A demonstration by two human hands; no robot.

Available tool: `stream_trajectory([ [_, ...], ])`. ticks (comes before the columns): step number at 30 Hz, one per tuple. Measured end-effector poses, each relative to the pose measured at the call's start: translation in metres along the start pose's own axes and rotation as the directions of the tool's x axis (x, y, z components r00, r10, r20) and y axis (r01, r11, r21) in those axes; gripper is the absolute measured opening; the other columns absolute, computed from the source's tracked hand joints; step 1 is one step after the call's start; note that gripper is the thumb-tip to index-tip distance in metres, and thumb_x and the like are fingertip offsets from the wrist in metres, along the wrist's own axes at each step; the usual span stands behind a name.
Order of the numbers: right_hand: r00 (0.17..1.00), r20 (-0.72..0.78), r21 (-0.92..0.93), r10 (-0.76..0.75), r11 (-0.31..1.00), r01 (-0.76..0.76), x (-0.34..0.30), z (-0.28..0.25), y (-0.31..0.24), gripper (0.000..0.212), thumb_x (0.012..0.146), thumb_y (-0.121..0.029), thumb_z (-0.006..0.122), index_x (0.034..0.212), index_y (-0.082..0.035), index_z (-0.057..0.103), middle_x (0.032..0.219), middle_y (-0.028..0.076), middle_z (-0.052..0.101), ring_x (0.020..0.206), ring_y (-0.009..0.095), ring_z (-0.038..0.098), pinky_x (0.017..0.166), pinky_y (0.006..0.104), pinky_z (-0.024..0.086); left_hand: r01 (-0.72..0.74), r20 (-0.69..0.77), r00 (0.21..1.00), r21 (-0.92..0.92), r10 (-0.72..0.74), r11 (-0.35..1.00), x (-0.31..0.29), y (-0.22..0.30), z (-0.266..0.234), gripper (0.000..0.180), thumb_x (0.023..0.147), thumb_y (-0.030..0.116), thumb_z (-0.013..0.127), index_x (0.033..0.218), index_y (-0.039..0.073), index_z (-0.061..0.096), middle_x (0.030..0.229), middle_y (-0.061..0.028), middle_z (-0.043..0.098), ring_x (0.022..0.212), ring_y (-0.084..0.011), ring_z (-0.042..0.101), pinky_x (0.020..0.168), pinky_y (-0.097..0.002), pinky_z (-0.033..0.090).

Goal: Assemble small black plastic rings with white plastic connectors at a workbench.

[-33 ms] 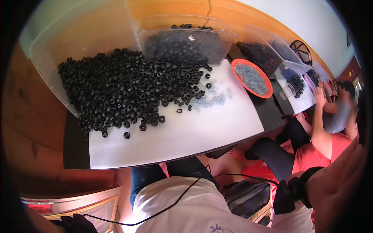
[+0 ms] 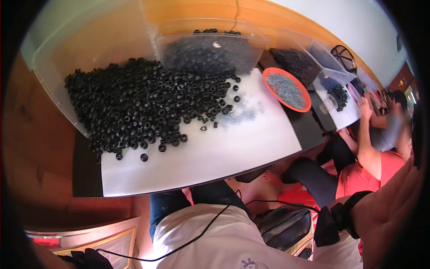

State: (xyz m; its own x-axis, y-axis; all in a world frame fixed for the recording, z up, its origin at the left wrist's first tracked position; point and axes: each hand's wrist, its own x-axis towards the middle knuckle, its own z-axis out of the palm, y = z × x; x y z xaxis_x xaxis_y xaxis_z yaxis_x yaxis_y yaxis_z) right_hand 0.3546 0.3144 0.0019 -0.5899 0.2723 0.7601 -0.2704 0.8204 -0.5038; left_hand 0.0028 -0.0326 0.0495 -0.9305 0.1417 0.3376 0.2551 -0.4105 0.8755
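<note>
Neither of my hands is in view. My right forearm (image 2: 380,219), with a black strap around it, rises along the right edge, and its hand is out of the picture. At the lower left corner a bit of my left arm (image 2: 47,258) shows beside another black strap (image 2: 87,259). In front of me a large heap of black round pieces with holes (image 2: 130,98) spills onto a white sheet (image 2: 215,161) on the dark table. Small silvery pieces (image 2: 242,113) lie scattered at the heap's right side. A few black pieces sit apart near the sheet's front.
A clear bin (image 2: 53,105) lies tipped behind the heap; another clear bin (image 2: 251,45) holds more black pieces. An orange bowl (image 2: 297,109) of small grey pieces stands at right. Farther right a person in red (image 2: 358,177) sits working. A black cable (image 2: 197,240) crosses my shirt.
The whole view has shifted very slightly. Nothing on the table has visibly moved, and my arms hold about the same place.
</note>
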Motion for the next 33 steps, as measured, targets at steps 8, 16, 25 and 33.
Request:
stream_trajectory([
  [8, 0.993, -0.114, -0.064, 0.015, 0.998, -0.023, 0.067, 0.076, -0.022, 0.023, 0.074, -0.001, 0.066, 0.096, 0.0, 0.069, 0.074, 0.011, 0.064, 0.061, 0.017, 0.06, 0.057, 0.03, 0.047, -0.247, 0.128, 0.967, 0.228, 0.222, 0.942, 0.001, 0.003, 0.0, 0.04, 0.096, 0.034, 0.046, 0.115, 0.0, 0.054, 0.076, -0.0056, 0.051, 0.061, -0.0128, 0.043, 0.055, -0.0256, 0.037],
  [16, 0.981, -0.195, -0.104, -0.007, 0.994, -0.014, 0.123, 0.139, -0.031, 0.023, 0.073, -0.001, 0.066, 0.095, -0.001, 0.07, 0.073, 0.01, 0.064, 0.061, 0.017, 0.06, 0.059, 0.03, 0.047, -0.484, 0.243, 0.875, 0.419, 0.419, 0.768, 0.005, -0.011, 0.005, 0.044, 0.098, 0.038, 0.044, 0.118, 0.0, 0.052, 0.073, -0.0048, 0.05, 0.056, -0.0098, 0.041, 0.05, -0.0229, 0.035],
  [25, 0.709, 0.704, -0.123, 0.045, 0.991, 0.059, 0.156, 0.226, 0.093, 0.024, 0.086, -0.005, 0.058, 0.11, 0.0, 0.056, 0.091, 0.012, 0.057, 0.079, 0.031, 0.06, 0.064, 0.038, 0.048, 0.532, 0.522, 0.705, 0.058, -0.48, 0.845, 0.054, -0.103, 0.077, 0.029, 0.096, 0.022, 0.05, 0.101, -0.004, 0.063, 0.068, -0.0062, 0.059, 0.054, -0.0111, 0.053, 0.049, -0.0229, 0.044],
  [33, 0.477, 0.872, -0.254, 0.112, 0.936, 0.244, 0.152, 0.275, 0.116, 0.017, 0.081, -0.009, 0.062, 0.09, -0.001, 0.05, 0.087, 0.011, 0.05, 0.071, 0.03, 0.06, 0.056, 0.0419, 0.049, 0.755, 0.602, 0.563, -0.095, -0.567, 0.649, 0.088, -0.2, 0.106, 0.027, 0.097, 0.023, 0.051, 0.1, -0.001, 0.065, 0.07, -0.0024, 0.059, 0.055, -0.0106, 0.049, 0.052, -0.025, 0.041],
])
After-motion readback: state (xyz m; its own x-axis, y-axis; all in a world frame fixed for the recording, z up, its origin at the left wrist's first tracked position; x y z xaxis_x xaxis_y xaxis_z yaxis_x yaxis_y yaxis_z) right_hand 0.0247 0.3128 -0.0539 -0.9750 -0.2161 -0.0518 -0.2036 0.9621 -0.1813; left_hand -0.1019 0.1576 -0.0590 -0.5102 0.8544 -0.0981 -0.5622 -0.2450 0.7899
